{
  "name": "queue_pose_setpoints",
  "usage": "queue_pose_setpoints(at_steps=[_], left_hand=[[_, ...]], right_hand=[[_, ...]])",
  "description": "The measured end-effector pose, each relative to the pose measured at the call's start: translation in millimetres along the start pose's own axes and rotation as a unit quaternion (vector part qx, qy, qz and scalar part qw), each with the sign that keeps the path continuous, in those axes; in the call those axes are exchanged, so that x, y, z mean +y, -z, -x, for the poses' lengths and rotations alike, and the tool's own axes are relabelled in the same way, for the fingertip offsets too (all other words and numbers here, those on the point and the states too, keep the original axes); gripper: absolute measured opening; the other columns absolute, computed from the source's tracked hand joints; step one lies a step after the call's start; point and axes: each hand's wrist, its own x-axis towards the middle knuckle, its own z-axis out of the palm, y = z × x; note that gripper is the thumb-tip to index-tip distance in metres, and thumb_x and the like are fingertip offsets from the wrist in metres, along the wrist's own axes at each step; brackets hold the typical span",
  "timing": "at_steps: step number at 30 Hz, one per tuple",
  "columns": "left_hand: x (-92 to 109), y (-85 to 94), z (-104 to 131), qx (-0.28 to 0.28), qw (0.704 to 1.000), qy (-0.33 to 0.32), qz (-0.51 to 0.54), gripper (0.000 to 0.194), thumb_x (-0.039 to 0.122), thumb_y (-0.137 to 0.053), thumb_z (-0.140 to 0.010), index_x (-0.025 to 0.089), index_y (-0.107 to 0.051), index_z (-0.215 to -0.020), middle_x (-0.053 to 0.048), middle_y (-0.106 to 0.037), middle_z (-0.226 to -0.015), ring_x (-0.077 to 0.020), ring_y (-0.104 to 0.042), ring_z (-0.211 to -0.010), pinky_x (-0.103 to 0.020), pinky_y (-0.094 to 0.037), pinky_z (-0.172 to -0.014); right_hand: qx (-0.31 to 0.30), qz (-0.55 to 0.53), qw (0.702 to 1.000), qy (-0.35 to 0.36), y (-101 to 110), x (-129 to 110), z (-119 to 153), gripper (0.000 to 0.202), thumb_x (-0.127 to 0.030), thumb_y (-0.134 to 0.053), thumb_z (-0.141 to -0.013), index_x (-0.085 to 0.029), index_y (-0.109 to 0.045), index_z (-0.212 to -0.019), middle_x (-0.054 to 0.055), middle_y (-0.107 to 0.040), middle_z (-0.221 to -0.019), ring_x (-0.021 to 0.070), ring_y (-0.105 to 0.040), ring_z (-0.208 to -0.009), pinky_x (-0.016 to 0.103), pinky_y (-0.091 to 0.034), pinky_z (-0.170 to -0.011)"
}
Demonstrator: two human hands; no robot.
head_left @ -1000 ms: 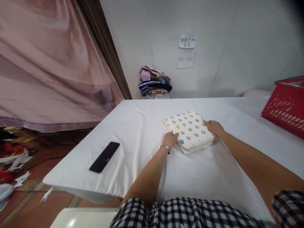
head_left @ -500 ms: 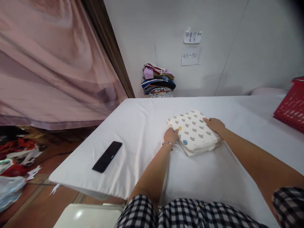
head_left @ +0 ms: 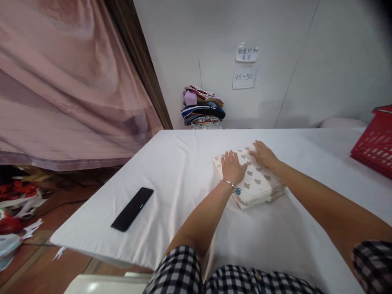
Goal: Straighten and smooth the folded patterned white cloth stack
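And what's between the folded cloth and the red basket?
In the head camera's view, the right forearm comes first, by the edge of the folded cloth, then white tablecloth up to the red basket.

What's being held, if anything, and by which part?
Nothing looks gripped: the left hand lies spread on top of the folded cloth, the right hand over its right edge.

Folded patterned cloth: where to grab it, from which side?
Probably take the folded cloth by its near edge, coming in low from the near side: the stacked layers face that way, mostly uncovered, and it lies flat on the white table.
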Motion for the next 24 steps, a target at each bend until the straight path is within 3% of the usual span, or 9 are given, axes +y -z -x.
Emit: queue_pose_setpoints(at_steps=[4, 11, 15, 18, 20, 24], left_hand=[[-11.6, -21.0, 8.0, -0.084, 0.995, 0.037, -0.037, 0.075, 0.065, -0.029, -0.085, 0.016, -0.033, -0.142, -0.010, -0.023, -0.153, -0.0269, -0.010, -0.143, -0.047, -0.006, -0.116], [-20.6, -25.4, 15.0, -0.098, 0.994, 0.039, -0.035, 0.080, 0.067, -0.025, -0.084, 0.015, -0.027, -0.145, -0.009, -0.018, -0.154, -0.0268, -0.004, -0.143, -0.047, -0.003, -0.116], [-19.4, -26.8, 12.4, -0.099, 0.994, 0.038, -0.028, 0.081, 0.068, -0.024, -0.084, 0.014, -0.029, -0.144, -0.011, -0.018, -0.154, -0.0269, -0.005, -0.143, -0.046, -0.003, -0.116], [-20.3, -25.0, 7.5, -0.113, 0.993, 0.035, -0.024, 0.083, 0.069, -0.024, -0.083, 0.013, -0.029, -0.144, -0.011, -0.017, -0.154, -0.0270, -0.004, -0.143, -0.047, -0.002, -0.116], [-20.9, -20.0, 1.2, -0.134, 0.990, 0.037, -0.020, 0.082, 0.069, -0.025, -0.083, 0.014, -0.028, -0.144, -0.011, -0.016, -0.155, -0.0267, -0.004, -0.143, -0.047, -0.002, -0.116], [-19.4, -3.6, -8.6, -0.179, 0.982, 0.051, 0.011, 0.079, 0.067, -0.025, -0.084, 0.014, -0.031, -0.142, -0.011, -0.018, -0.154, -0.0266, -0.007, -0.143, -0.045, -0.007, -0.116]], right_hand=[[-0.080, 0.004, 0.996, 0.042, -18.3, 0.1, 4.2, 0.062, -0.055, -0.026, -0.089, -0.024, -0.032, -0.143, 0.007, -0.026, -0.153, 0.0280, -0.019, -0.140, 0.051, -0.026, -0.108], [-0.094, 0.003, 0.995, 0.038, -29.2, 9.2, 14.1, 0.065, -0.060, -0.022, -0.089, -0.027, -0.031, -0.144, 0.005, -0.023, -0.154, 0.0272, -0.018, -0.140, 0.050, -0.028, -0.107], [-0.108, -0.005, 0.994, 0.035, -23.4, 6.4, 5.7, 0.064, -0.057, -0.024, -0.089, -0.025, -0.033, -0.143, 0.005, -0.024, -0.153, 0.0270, -0.018, -0.140, 0.047, -0.028, -0.107], [-0.132, 0.005, 0.991, 0.022, -10.8, -4.9, 9.0, 0.064, -0.057, -0.026, -0.088, -0.026, -0.035, -0.142, 0.006, -0.026, -0.153, 0.0289, -0.018, -0.140, 0.052, -0.024, -0.108], [-0.123, 0.016, 0.992, 0.033, -0.4, -16.0, 21.5, 0.065, -0.059, -0.026, -0.088, -0.027, -0.033, -0.143, 0.005, -0.025, -0.153, 0.0292, -0.016, -0.140, 0.056, -0.017, -0.109], [-0.124, 0.002, 0.989, 0.079, 12.3, -31.7, 62.0, 0.067, -0.059, -0.020, -0.089, -0.025, -0.026, -0.147, 0.005, -0.020, -0.154, 0.0251, -0.013, -0.141, 0.051, -0.012, -0.112]])
